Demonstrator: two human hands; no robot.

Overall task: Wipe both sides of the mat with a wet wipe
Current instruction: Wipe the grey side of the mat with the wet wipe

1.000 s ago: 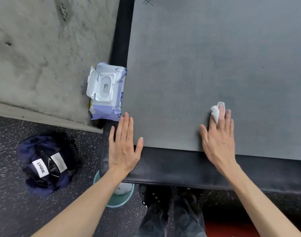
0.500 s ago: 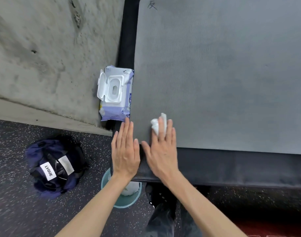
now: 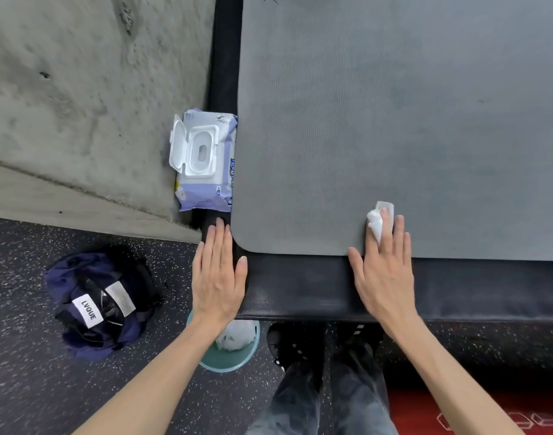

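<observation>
The right hand (image 3: pixel 383 271) presses a crumpled white wet wipe (image 3: pixel 379 221) under straight fingers onto the near edge of the flat grey rubber mat (image 3: pixel 394 120), while the left hand (image 3: pixel 218 277), fingers straight and together, rests flat on the black padded desk (image 3: pixel 300 287) beside the mat's corner.
</observation>
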